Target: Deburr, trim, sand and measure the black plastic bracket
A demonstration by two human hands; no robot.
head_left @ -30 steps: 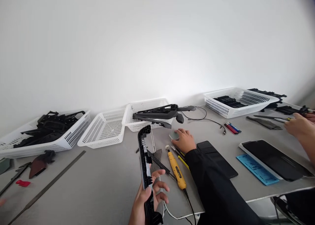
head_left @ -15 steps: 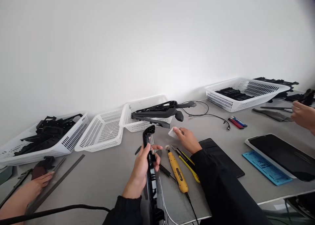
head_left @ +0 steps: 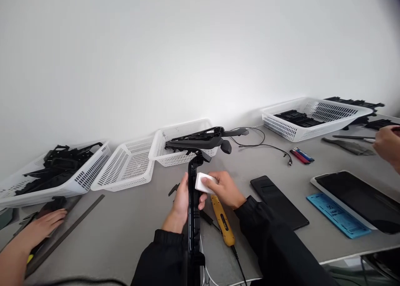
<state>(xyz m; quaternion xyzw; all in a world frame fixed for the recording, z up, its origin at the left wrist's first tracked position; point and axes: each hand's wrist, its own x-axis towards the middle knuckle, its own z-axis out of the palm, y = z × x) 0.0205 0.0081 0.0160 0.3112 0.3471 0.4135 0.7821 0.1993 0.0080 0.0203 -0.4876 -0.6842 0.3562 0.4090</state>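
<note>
My left hand (head_left: 179, 207) is wrapped round a long black plastic trim part (head_left: 193, 223), which stands upright in the view with its ribbed inner side showing. Pinched in my right hand (head_left: 227, 190) is a small white rectangular pad (head_left: 202, 183). The pad lies against the edge of the trim part, near its upper end. Under my right wrist a yellow corded power tool (head_left: 223, 223) rests on the table, its tip hidden by my hand. A dark-handled tool (head_left: 208, 219) lies between it and the trim part, partly covered.
White baskets (head_left: 125, 186) stand along the wall; similar black trim parts (head_left: 193, 143) stick out of one. A black tablet-like slab (head_left: 278, 202), a blue panel (head_left: 337, 215) and a cable (head_left: 275, 146) lie to the right. Other people's hands (head_left: 46, 227) work at both sides.
My right hand has moved left and down, bringing the white pad from above the table onto the trim part. The trim part has turned slightly and shifted right in my left hand.
</note>
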